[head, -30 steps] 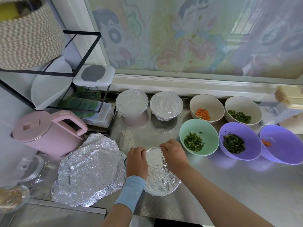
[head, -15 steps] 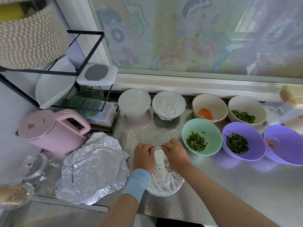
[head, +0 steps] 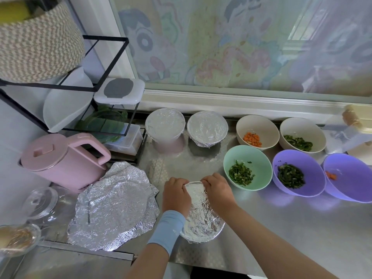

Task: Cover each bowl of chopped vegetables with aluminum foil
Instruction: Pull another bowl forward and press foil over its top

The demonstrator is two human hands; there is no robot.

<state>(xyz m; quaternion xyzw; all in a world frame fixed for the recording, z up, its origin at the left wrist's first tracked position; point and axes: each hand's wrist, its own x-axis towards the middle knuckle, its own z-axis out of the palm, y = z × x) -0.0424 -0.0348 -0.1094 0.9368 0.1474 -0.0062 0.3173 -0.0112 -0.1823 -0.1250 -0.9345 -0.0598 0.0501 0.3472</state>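
Both hands have drawn closer together along the far rim of the foil-wrapped bowl (head: 201, 222), which sits near the worktop's (head: 291, 228) front edge. The left hand (head: 176, 195) and right hand (head: 217, 191) curl their fingers over that rim, pinching the foil. Loose foil sheets (head: 114, 206) lie just left. Beyond, to the right, a mint-green bowl (head: 259, 160) of chopped greens stands uncovered; two covered bowls (head: 207, 125) sit by the back edge.

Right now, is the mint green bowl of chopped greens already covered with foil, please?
No, the mint green bowl sits uncovered, its chopped greens in plain view.
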